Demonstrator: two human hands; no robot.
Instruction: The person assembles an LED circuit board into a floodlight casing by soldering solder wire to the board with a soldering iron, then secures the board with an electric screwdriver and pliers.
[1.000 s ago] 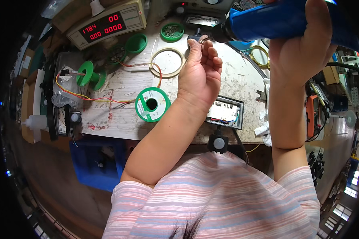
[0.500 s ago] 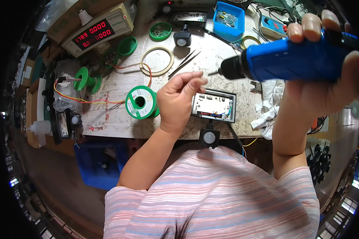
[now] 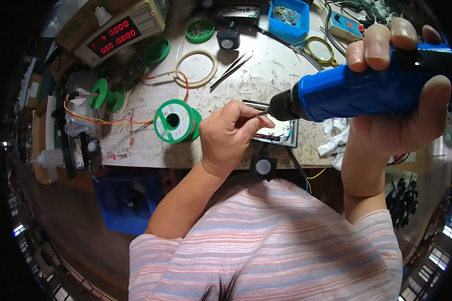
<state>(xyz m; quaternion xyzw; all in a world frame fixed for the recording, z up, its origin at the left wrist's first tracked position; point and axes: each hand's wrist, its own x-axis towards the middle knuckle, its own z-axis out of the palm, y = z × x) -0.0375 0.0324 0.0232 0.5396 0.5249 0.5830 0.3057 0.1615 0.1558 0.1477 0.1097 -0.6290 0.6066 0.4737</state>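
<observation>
right hand [image 3: 389, 130] wrapped round the blue driver [image 3: 351, 95], bit [image 3: 263, 113] angling leftward into left hand's [image 3: 225, 136] pinched fingers, can't tell if they've a screw too

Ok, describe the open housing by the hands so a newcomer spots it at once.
Start at the front part of the pale worktable, by the nose of the blue power driver. There, partly behind the left hand, lies the open housing: a black rectangular frame with coloured wires inside. A similar housing sits at the back; only this one is beside the driver's nose.
</observation>
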